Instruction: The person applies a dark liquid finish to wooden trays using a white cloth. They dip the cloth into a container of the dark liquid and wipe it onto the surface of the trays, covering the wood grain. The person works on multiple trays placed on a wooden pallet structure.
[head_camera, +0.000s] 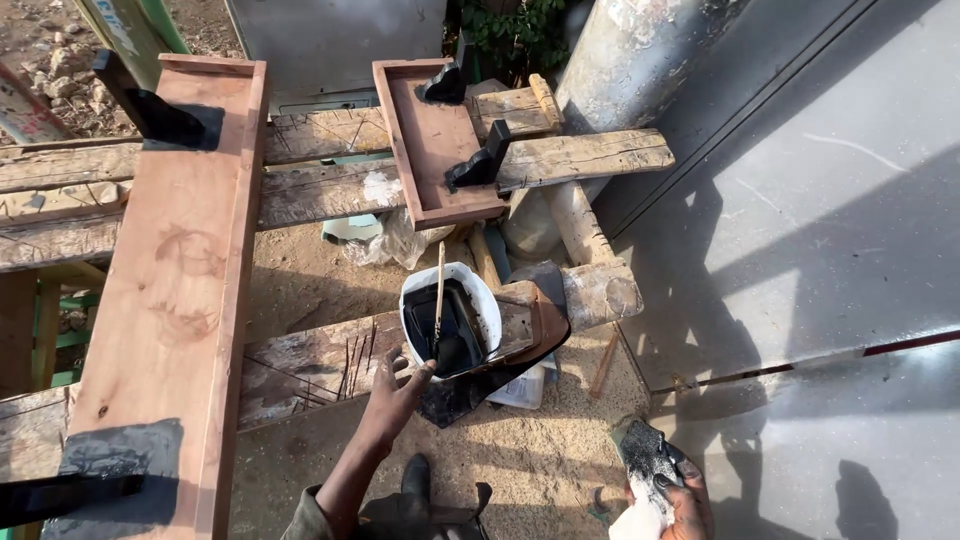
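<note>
An outdoor carpentry yard, probably a makeshift one: reddish wooden frames (175, 290) lie across rough weathered planks (330, 185) over sandy ground (540, 455), with a white tub of black paint (450, 320) and grey metal sheeting (800, 230) beside them

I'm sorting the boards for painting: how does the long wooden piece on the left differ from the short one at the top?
The long wooden piece runs nearly the height of the view; the short wooden piece is far shorter. The long one has a black painted patch at its near end and one black bracket at its far end; the short one carries two black brackets. Both are reddish-brown, raised-edged, resting on weathered planks.
</note>
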